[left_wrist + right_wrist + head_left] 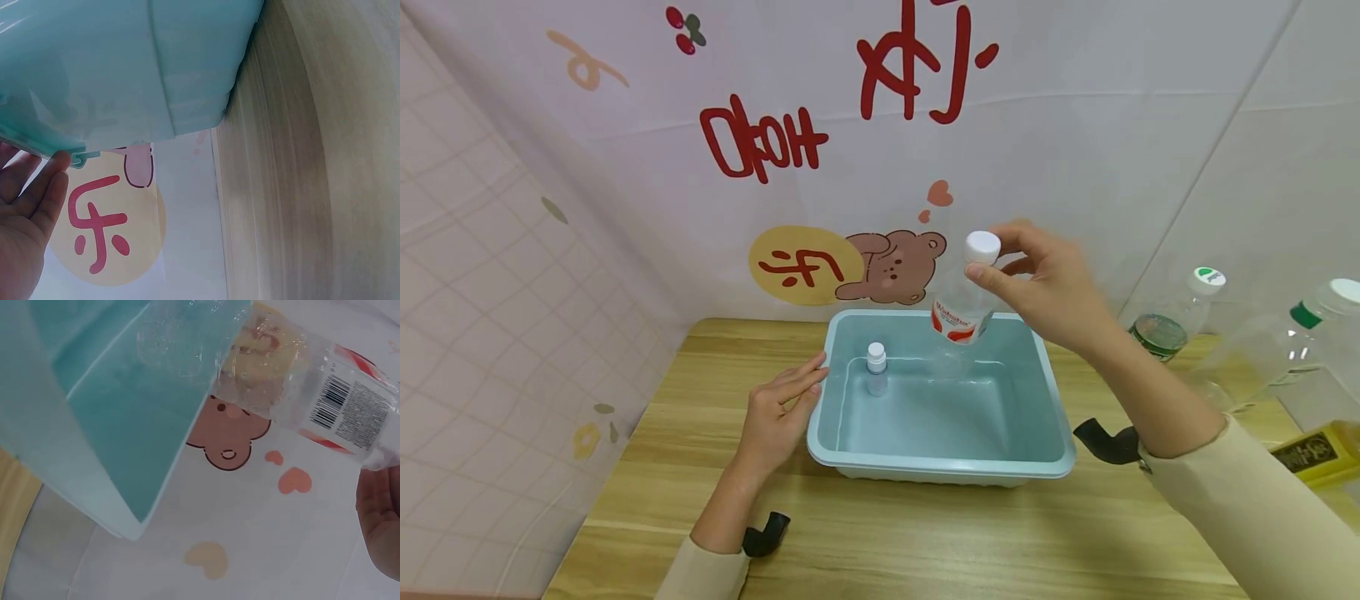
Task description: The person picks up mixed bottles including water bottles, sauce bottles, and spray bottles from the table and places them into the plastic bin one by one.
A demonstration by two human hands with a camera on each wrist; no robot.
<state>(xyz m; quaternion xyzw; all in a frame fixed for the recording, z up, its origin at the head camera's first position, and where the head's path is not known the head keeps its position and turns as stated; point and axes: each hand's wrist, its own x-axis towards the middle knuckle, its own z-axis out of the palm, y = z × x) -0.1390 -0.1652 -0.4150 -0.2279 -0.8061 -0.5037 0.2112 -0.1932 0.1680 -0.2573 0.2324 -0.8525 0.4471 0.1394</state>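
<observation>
My right hand [1037, 279] pinches a clear plastic bottle [958, 321] by its neck, just under the white cap. The bottle has a red and white label and hangs upright over the back of a light blue plastic basin [940, 467]. In the right wrist view the lower part of the bottle [262, 369] overlaps the basin's rim line. My left hand [782, 417] rests its straight fingers against the basin's left rim; the left wrist view shows fingertips touching under that rim. Inside the basin, at the left, stands a small clear bottle [876, 367] with a white cap.
At the right stand a bottle with a green label [1161, 333] and a larger clear bottle [1292, 350]. A bottle of yellow liquid [1318, 454] lies tilted near the right edge. A printed cloth [1075, 150] hangs behind the wooden table [715, 358].
</observation>
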